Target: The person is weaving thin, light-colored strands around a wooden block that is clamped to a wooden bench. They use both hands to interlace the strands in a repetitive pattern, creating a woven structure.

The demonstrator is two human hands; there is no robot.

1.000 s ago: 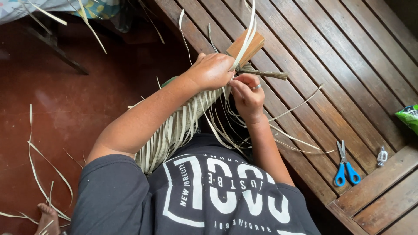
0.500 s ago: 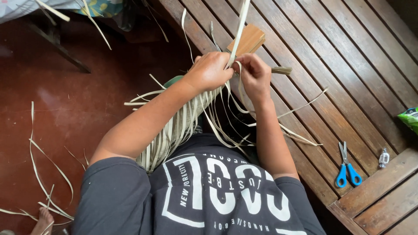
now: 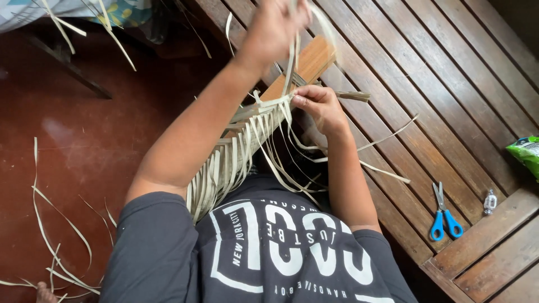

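A band of woven pale palm-leaf strips (image 3: 227, 163) lies along a wooden board (image 3: 306, 62) that leans from my lap toward the slatted wooden bench. My left hand (image 3: 275, 25) is raised high at the top of the view, blurred, pulling a long leaf strip (image 3: 292, 62) upward. My right hand (image 3: 317, 104) sits lower, pinching the strips at the upper end of the weave against the board. Loose strip ends hang out to the right of the weave.
Blue-handled scissors (image 3: 443, 216) lie on the bench (image 3: 426, 84) at the right, with a small clear object (image 3: 490, 202) beside them and a green packet (image 3: 528, 154) at the right edge. Loose leaf strips (image 3: 56, 224) lie on the red floor at left.
My left hand has lifted from the weave up toward the top of the view, drawing a strip with it. My right hand stays pinching at the weave's end.
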